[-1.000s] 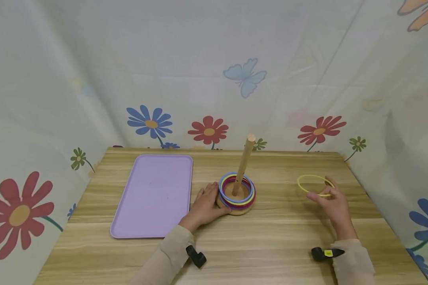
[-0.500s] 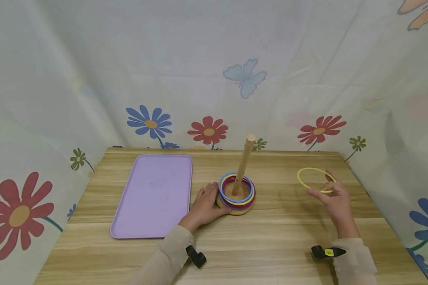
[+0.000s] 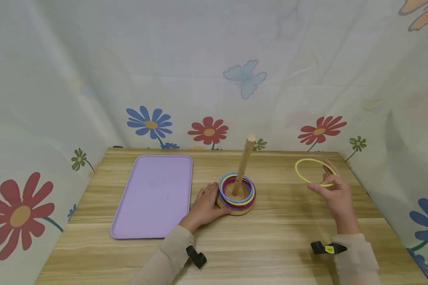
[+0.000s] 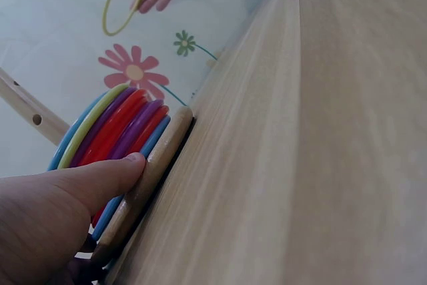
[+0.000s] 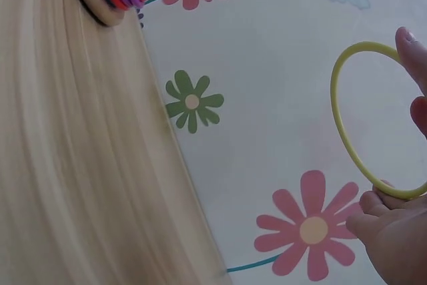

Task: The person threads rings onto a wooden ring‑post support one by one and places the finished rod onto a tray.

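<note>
A wooden peg stand [image 3: 243, 164] stands upright on the table, its round base [image 4: 175, 139] bearing a stack of coloured rings [image 4: 115, 125], blue on top, then yellow, purple and red below. My left hand [image 3: 206, 206] grips the left side of that base, thumb along the front edge; part of its fingers is hidden in the left wrist view. Off to the right, my right hand [image 3: 337, 194] pinches a thin yellow ring [image 3: 297, 171] by its near right edge. The ring is in the air, apart from the peg, and shows as a tilted loop in the right wrist view.
A purple tray [image 3: 151, 194] lies on the wooden table [image 3: 271, 237] left of the stand. Behind the table's far edge hangs a flower-printed cloth [image 3: 185, 79], which also runs along both sides.
My right hand has raised the yellow ring higher above the table, with a slight shift of the ring to the left. The left hand and the stand have stayed in place.
</note>
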Demonstrator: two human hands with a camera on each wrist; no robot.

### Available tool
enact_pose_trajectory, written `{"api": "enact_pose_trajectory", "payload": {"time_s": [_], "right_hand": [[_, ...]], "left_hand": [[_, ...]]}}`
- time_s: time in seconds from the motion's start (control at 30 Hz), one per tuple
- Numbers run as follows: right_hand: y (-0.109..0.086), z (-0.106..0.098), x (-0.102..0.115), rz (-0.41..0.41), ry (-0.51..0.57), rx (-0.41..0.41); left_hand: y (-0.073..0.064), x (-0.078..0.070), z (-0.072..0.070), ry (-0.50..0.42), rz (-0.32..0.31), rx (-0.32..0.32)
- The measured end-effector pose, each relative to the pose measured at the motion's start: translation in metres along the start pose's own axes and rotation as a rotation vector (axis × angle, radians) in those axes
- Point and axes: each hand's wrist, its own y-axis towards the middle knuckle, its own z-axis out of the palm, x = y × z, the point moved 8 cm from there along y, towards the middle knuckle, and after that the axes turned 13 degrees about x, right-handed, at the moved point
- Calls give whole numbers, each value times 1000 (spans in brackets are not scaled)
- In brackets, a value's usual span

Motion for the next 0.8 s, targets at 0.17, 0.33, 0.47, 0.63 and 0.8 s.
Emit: {"api": "enact_pose_trajectory", "payload": {"time_s": [0.17,0.33,0.47,0.63,0.8], "right_hand": [[5,4,8,-16,15,27],[10,7,14,-19,37,37],[13,9,18,-21,32,55],[19,11,23,-46,43,69],[26,11,30,-76,89,77]], "left_hand": [[0,-1,0,0,8,-1],[-1,-1,-1,3,11,-4],[-1,0,0,4,-2,0],[-1,0,0,3,1,1],[0,-2,-1,5,2,-1]]}}
